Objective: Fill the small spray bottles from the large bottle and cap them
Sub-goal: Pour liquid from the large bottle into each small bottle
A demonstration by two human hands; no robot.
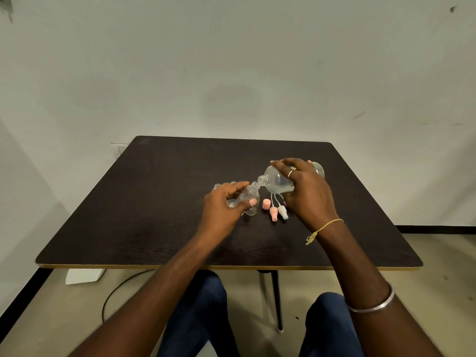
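Head view shows the large bottle (277, 179) tipped nearly flat above the table (180, 228), its long axis running right to left and its mouth at the neck of a small spray bottle (246, 195), which slants up to meet it. The right hand (306, 191) wraps the large bottle from above. The left hand (224, 204) grips the small one's body. Whether liquid is flowing is unclear. Loose spray caps (273, 214) lie just beside, nearer the right hand.
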